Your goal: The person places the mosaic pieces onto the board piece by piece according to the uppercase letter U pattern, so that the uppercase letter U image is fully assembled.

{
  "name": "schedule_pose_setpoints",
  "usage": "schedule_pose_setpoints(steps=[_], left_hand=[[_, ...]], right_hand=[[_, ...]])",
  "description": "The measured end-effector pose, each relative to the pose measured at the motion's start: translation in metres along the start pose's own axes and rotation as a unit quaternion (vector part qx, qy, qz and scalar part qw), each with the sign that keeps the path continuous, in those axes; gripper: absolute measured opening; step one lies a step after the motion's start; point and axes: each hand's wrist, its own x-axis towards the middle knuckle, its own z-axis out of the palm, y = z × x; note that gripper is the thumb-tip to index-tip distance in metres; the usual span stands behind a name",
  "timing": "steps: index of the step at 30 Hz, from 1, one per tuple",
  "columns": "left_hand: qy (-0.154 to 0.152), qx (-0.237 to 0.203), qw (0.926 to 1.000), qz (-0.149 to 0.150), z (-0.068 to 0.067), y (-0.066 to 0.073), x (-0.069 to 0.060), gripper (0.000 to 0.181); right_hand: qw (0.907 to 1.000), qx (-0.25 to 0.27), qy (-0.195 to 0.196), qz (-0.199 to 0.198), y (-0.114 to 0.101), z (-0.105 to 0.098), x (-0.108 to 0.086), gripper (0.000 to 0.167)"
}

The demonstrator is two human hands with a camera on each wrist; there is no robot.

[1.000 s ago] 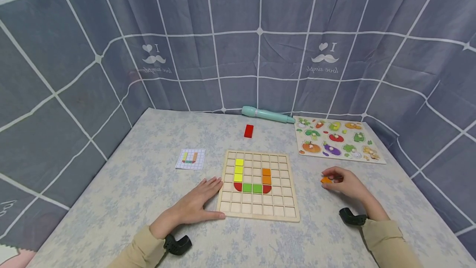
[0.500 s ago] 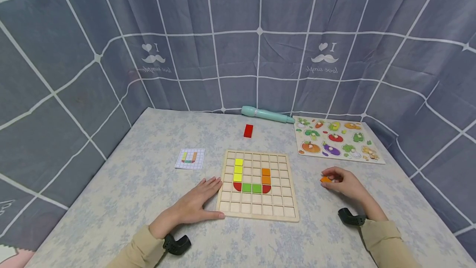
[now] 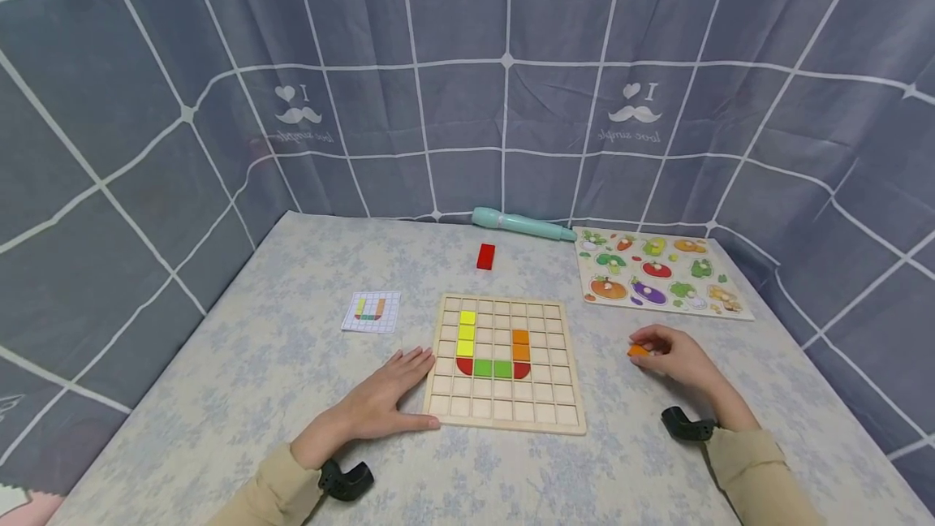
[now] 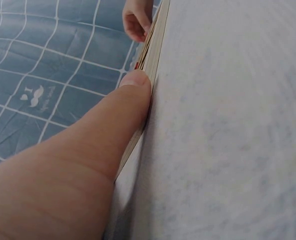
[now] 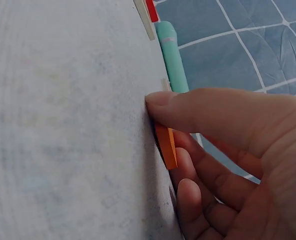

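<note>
An orange block (image 5: 167,146) is pinched between the thumb and fingers of my right hand (image 3: 675,357), low over the table to the right of the board. My left hand (image 3: 378,400) lies with fingers spread against the left edge of the wooden grid board (image 3: 504,416); its thumb (image 4: 130,97) touches the near corner. Set in the board's squares are yellow tiles (image 3: 466,332), green tiles (image 3: 493,368), orange tiles (image 3: 521,345) and red rounded corner pieces (image 3: 522,370), which form a U with a shorter right side. A small pattern card (image 3: 371,312) showing a U lies left of the board.
Behind the board lies a red block (image 3: 485,256). A mint-green stick-like object (image 3: 522,224) rests along the back edge, beside a vegetable puzzle board (image 3: 661,273) at the back right. A grey-blue gridded curtain (image 3: 467,104) hangs around the table.
Everything in the head view has shifted very slightly left together. Both hands keep their places, the right one still holding the orange block.
</note>
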Motion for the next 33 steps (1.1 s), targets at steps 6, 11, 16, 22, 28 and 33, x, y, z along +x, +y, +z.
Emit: schedule_pose_setpoints(steps=[6,11,16,22,28,33], left_hand=[[0.000,-0.001,1.0000,-0.001,0.000,-0.001,-0.001,0.093],[-0.001,-0.003,1.0000,-0.003,-0.002,0.001,-0.001,0.093],[-0.001,-0.002,1.0000,-0.002,-0.001,0.001,-0.001,0.093],[0.004,-0.001,1.0000,0.005,0.000,0.000,0.000,0.093],[0.005,-0.001,1.0000,0.004,-0.001,-0.001,-0.001,0.093],[-0.001,-0.006,1.0000,0.001,-0.001,0.000,-0.001,0.093]], right_hand=[[0.9999,0.004,-0.006,-0.009,-0.005,0.000,0.008,0.042],[0.9996,0.019,-0.009,-0.019,-0.017,0.004,0.020,0.046],[0.9964,0.040,-0.026,-0.071,-0.038,0.010,0.035,0.045],[0.9900,0.040,-0.044,-0.128,-0.066,0.024,0.058,0.042],[0.9849,0.030,-0.073,-0.154,-0.091,0.040,0.078,0.040],[0.9800,0.039,-0.107,-0.163,-0.104,0.055,0.088,0.038]])
